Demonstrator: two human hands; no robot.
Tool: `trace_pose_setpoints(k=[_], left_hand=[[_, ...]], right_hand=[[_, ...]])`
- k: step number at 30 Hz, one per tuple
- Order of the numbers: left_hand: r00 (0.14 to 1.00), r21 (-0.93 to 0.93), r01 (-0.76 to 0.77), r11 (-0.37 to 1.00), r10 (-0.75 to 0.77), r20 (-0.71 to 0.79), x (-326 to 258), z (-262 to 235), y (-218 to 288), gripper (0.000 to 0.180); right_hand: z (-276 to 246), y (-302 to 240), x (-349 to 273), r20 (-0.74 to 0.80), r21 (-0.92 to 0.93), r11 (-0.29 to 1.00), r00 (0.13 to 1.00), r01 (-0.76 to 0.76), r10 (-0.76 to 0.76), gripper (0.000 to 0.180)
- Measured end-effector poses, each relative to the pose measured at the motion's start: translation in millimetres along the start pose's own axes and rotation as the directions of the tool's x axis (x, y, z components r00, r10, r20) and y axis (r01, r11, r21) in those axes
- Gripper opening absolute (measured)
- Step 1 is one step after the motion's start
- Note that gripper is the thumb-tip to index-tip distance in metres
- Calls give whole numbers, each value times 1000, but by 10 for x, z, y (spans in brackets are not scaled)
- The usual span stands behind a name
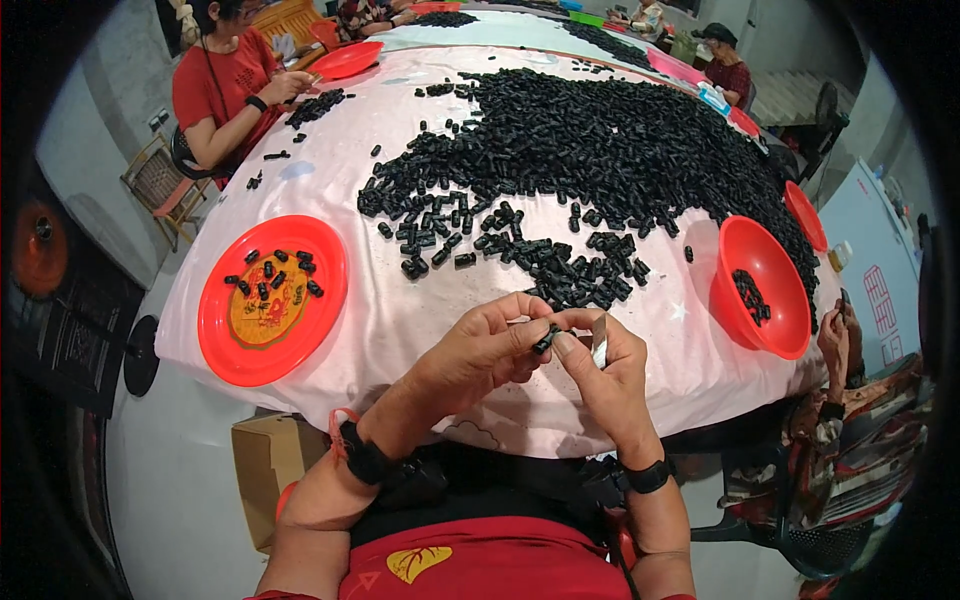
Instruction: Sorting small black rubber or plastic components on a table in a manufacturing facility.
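Note:
Close to my body at the table's near edge, my left hand (485,348) is closed, pinching a small black cylindrical part (545,341) between thumb and fingers. My right hand (612,375) meets it from the other side, its thumb at the part's end. A thin, pale blade-like strip (600,338) stands up between the right hand's fingers; its lower end is hidden. Just beyond both hands lie loose black parts (570,275), spreading back into a large heap (600,130). Left of them, a red plate (222,345) with a yellow patterned centre carries several black parts.
A red bowl (725,290) at the right holds several black parts. A pink cloth (400,330) covers the table. Other people sit around it: one in red (225,90) at the far left, another's hand (835,345) at the right. A cardboard box (262,470) stands below the left edge.

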State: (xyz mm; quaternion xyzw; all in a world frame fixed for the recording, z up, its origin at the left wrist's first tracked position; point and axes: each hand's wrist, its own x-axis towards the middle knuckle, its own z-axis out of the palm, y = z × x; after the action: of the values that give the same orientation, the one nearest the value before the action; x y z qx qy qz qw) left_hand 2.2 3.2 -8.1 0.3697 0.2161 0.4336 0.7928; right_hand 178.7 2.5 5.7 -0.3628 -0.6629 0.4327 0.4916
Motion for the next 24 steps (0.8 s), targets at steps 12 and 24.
trace_pose_setpoints(k=[12,24], left_hand=[[976,219,-186,958,206,-74,-8,106,33,22],[994,226,-104,968,109,-7,10,20,8,26]], right_hand=[[19,-32,-35,-149,-5,1000,988,-30,29,13],[10,-9,-39,35,-185,982,999,-32,40,22]])
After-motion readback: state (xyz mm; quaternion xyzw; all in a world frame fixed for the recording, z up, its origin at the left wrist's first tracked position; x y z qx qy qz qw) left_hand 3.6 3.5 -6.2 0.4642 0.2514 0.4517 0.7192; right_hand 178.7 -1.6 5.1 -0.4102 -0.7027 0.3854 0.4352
